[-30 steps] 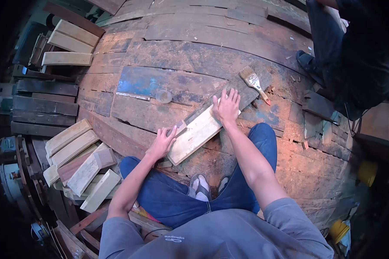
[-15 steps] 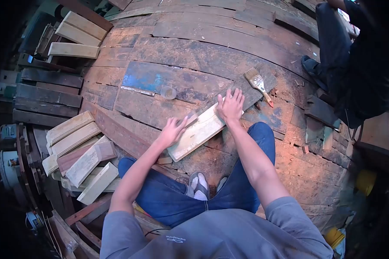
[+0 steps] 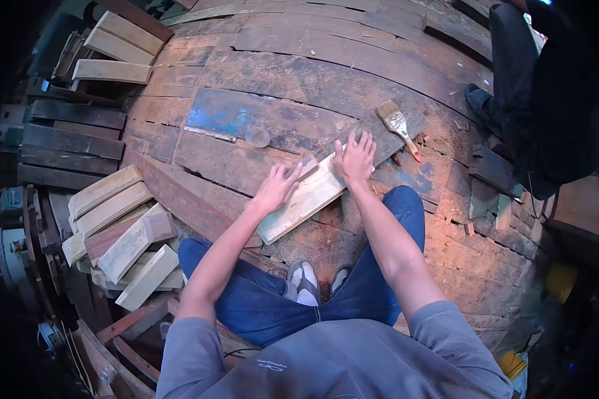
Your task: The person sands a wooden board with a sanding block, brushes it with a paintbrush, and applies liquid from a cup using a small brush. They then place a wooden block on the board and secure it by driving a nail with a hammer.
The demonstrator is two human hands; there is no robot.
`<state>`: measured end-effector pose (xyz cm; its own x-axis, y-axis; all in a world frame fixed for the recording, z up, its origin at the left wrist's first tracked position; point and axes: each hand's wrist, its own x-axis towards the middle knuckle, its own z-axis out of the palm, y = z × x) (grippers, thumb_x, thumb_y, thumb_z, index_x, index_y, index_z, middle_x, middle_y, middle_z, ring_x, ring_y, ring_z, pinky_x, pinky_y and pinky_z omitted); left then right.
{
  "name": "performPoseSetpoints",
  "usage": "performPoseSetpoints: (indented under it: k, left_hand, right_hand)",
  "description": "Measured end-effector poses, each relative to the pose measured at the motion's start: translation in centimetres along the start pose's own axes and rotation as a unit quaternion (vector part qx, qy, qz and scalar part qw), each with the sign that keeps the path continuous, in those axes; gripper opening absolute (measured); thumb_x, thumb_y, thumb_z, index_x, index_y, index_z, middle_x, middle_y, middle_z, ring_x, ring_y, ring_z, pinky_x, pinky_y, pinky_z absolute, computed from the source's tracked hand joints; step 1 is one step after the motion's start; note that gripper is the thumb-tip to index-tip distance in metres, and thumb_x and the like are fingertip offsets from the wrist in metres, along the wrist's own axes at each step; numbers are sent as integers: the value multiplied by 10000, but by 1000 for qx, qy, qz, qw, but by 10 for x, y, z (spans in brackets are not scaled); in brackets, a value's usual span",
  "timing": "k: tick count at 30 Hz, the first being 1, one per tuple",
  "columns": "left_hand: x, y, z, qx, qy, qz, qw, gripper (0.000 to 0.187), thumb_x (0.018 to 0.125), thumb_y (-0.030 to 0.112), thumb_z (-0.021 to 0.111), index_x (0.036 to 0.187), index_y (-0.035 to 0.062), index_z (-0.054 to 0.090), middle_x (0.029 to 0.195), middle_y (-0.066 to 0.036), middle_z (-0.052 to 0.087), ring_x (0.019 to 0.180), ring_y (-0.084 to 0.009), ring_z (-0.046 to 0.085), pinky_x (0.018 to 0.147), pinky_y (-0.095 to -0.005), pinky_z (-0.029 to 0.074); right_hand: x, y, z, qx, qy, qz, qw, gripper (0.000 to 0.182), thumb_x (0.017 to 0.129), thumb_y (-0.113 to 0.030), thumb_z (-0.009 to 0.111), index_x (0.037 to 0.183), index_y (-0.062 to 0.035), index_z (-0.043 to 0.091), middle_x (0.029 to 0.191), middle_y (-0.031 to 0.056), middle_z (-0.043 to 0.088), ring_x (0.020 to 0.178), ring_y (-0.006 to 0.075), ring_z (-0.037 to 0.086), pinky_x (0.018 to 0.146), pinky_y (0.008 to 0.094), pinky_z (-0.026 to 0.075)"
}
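Note:
A pale wooden board [image 3: 301, 208] lies slantwise in front of me, on a darker plank [image 3: 385, 142]. My left hand [image 3: 277, 189] is closed around a small wooden block [image 3: 308, 167] along the board's left long edge. Near the board's far end, my right hand [image 3: 355, 161] lies over it with the fingers stretched out and the thumb apart. Just beyond that hand, a paintbrush [image 3: 396, 125] with a worn pale handle and red tip rests on the dark plank.
Cut wooden pieces [image 3: 116, 233] are heaped at my left, with more boards [image 3: 123, 43] stacked behind. A round translucent ring or cup [image 3: 257, 136] sits on the dusty plank floor [image 3: 273, 80]. Another person [image 3: 519, 86] is at the right. Yellow containers [image 3: 561, 282] stand lower right.
My left hand and the block have slid up along the board, away from me. My right hand stays in nearly the same place on the board.

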<state>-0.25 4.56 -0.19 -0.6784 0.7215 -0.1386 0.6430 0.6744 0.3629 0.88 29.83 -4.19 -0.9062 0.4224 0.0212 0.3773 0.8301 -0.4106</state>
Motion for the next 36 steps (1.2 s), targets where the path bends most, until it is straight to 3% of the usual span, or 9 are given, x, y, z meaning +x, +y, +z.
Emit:
performPoseSetpoints:
  k: [7, 11, 15, 24, 27, 29, 31, 32, 36]
  left_hand:
    - [-110, -38, -20, 62, -8, -8, 998, 601, 997, 208, 585, 1548, 83, 380, 1302, -223, 518, 1178, -433, 495, 1057, -507, 425]
    - [-99, -23, -42, -28, 64, -99, 993, 625, 993, 134, 567, 1563, 29, 334, 1315, -234, 509, 1173, -423, 497, 1038, -492, 420]
    - [-80, 13, -62, -57, 230, -102, 966, 682, 987, 89, 552, 1585, -18, 242, 1315, -254, 488, 1175, -417, 493, 1048, -474, 394]
    - [-44, 57, -74, -266, 322, -101, 903, 824, 1025, 241, 584, 1600, -38, 65, 1359, -275, 453, 1178, -371, 540, 1011, -440, 466]
    - [-37, 66, -72, -314, 332, -97, 884, 894, 1008, 255, 622, 1601, -35, 20, 1385, -289, 442, 1181, -360, 552, 1009, -438, 474]
    - [-29, 66, -58, -309, 356, -93, 877, 942, 986, 256, 657, 1601, -35, 6, 1401, -300, 434, 1176, -362, 561, 1008, -435, 477]
    - [-25, 75, -51, -391, 331, -116, 851, 1020, 939, 246, 716, 1598, -40, -7, 1417, -318, 430, 1182, -362, 570, 1007, -446, 486]
    - [-21, 85, -51, -397, 329, -113, 849, 1035, 930, 242, 726, 1597, -42, -13, 1419, -322, 431, 1185, -366, 570, 1008, -450, 487]
    - [-5, 108, -31, -351, 310, -66, 881, 1097, 909, 279, 743, 1596, -25, -55, 1423, -344, 416, 1254, -431, 535, 1056, -506, 470]
  right_hand:
    - [0, -3, -4, -2, 0, 6, 1000, 701, 1008, -528, 379, 1429, 23, 475, 1482, 338, 425, 1440, 487, 328, 1217, 554, 197]
    - [1, -1, -4, 9, 15, 6, 1000, 690, 1004, -521, 383, 1410, 27, 493, 1475, 338, 434, 1431, 489, 339, 1216, 549, 201]
    - [-1, 4, 11, 14, 67, -6, 998, 670, 1003, -517, 384, 1362, 30, 529, 1440, 328, 456, 1401, 488, 366, 1196, 551, 231]
    - [-14, 3, -8, 155, 203, -118, 960, 471, 924, -347, 568, 1225, 15, 588, 1282, 274, 530, 1196, 440, 486, 1068, 518, 373]
    - [-44, -11, -41, 240, 42, -169, 955, 427, 915, -325, 575, 1182, 7, 604, 1208, 236, 591, 1158, 406, 523, 1037, 488, 405]
    - [-65, -10, -54, 344, -92, -207, 911, 453, 892, -319, 606, 1199, 15, 607, 1169, 213, 631, 1137, 378, 555, 1019, 464, 424]
    - [-87, -15, -57, 422, -198, -211, 859, 561, 865, -367, 646, 1261, 25, 585, 1211, 229, 633, 1158, 371, 572, 1037, 453, 424]
    - [-102, -18, -65, 362, -241, -195, 879, 636, 842, -375, 699, 1318, 23, 560, 1244, 238, 631, 1187, 368, 580, 1047, 429, 431]
    - [-113, -11, -60, 360, -247, -125, 891, 432, 872, -231, 727, 1232, -25, 610, 984, 136, 674, 879, 215, 640, 798, 345, 526]
